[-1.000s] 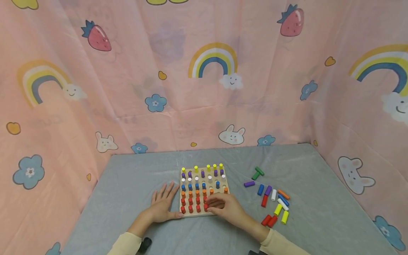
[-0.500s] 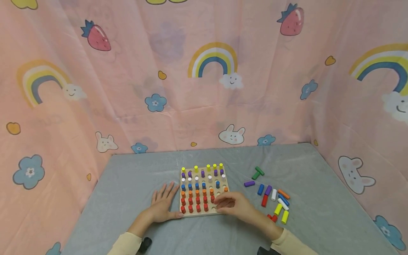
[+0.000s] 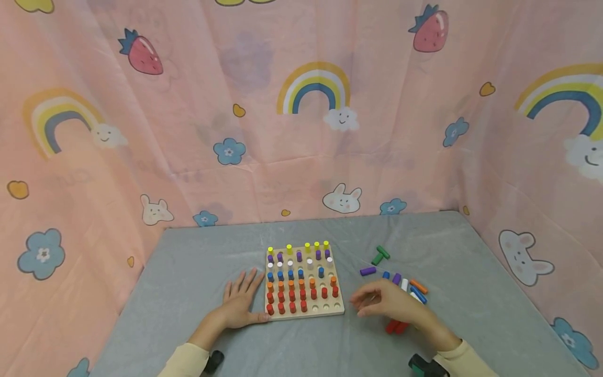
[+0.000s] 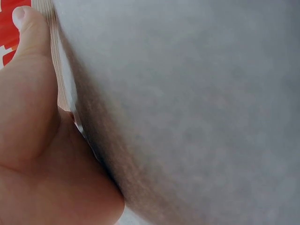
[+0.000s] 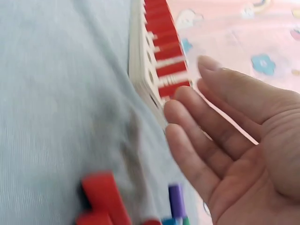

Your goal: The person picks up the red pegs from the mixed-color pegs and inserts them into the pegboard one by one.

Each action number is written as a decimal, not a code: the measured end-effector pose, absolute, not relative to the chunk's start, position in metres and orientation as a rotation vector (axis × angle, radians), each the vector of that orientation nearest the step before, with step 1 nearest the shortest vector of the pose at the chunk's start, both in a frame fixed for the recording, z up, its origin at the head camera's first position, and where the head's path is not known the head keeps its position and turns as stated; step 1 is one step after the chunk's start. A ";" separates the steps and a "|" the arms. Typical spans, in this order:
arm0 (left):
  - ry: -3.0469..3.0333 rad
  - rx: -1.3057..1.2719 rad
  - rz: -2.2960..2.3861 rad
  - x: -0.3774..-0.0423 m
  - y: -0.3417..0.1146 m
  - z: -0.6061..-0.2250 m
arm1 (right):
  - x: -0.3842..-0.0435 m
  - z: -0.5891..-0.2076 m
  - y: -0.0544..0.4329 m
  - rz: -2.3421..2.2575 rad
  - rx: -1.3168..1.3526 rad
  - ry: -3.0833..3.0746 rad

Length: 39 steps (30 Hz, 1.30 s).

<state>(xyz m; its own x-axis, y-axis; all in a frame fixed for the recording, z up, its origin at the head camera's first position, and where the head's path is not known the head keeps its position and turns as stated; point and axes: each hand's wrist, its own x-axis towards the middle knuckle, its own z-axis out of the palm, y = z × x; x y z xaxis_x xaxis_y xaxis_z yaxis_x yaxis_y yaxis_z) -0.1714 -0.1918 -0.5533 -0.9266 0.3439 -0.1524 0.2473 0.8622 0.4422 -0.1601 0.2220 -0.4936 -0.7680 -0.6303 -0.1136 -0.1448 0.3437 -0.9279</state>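
Observation:
A wooden pegboard (image 3: 332, 311) stands on the grey-covered table, with rows of upright red (image 3: 292, 307), orange, blue, white, purple and yellow pegs. Several holes show bare, including at the front right. My left hand (image 3: 240, 309) lies flat with fingers spread beside the board's left edge; its thumb touches the near left corner, seen also in the left wrist view. To the right of the board hovers my right hand (image 3: 388, 301), fingers loosely bent and nothing in them. In the right wrist view, that hand (image 5: 243, 140) is apart from the board and from the loose red pegs (image 5: 105, 197).
Loose pegs lie right of the board: green (image 3: 380, 255), purple (image 3: 368, 271), orange (image 3: 418, 286), blue, white and red (image 3: 395, 326) ones. My right hand hides some of them. A pink patterned curtain (image 3: 264, 183) hangs around the table's back and sides.
My right hand has moved from the board's front rows to the right, over the loose pegs. Red pegs at the second row's right end are now uncovered. The left hand stays put.

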 end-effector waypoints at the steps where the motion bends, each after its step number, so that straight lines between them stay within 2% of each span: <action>1: 2.808 0.452 0.619 -0.171 -0.192 -0.553 | -0.160 -0.493 0.227 -1.409 -0.680 2.154; 18: 2.813 0.451 0.608 -0.173 -0.192 -0.554 | -0.149 -0.498 0.273 -1.321 -0.651 2.194; 25: 2.819 0.460 0.620 -0.171 -0.193 -0.553 | -0.146 -0.502 0.278 -1.325 -0.565 2.171; 39: 2.814 0.459 0.637 -0.170 -0.192 -0.552 | -0.147 -0.515 0.283 -1.352 -0.617 2.241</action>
